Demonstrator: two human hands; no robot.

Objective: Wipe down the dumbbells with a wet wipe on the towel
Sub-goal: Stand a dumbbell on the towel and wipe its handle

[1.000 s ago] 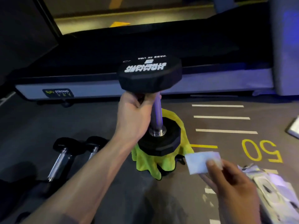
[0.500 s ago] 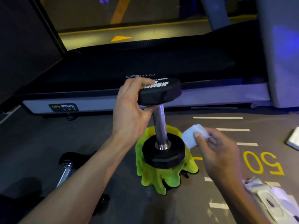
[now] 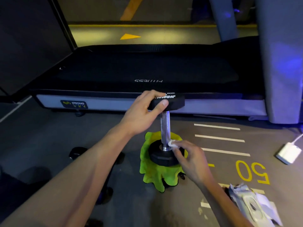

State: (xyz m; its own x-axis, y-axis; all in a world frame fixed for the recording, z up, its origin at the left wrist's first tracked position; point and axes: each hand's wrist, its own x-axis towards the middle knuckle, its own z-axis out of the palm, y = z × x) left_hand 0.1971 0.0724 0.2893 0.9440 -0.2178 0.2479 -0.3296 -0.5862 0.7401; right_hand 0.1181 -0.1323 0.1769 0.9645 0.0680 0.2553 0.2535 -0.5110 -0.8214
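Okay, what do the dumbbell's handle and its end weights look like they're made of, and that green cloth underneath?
The handle looks like chromed steel: bright, reflective, with a fine knurled texture. The end weights look like matte black rubber or urethane, dull with printed white lettering; which one can't be told. The green towel looks like soft microfibre, limp and rumpled, probably.

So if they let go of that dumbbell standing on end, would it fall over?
Possibly. The dumbbell stands upright on one head on the soft green towel, and the left hand grips its top head, seemingly steadying it. It looks heavy for its size. Tipped over, the angular heads probably wouldn't roll far.
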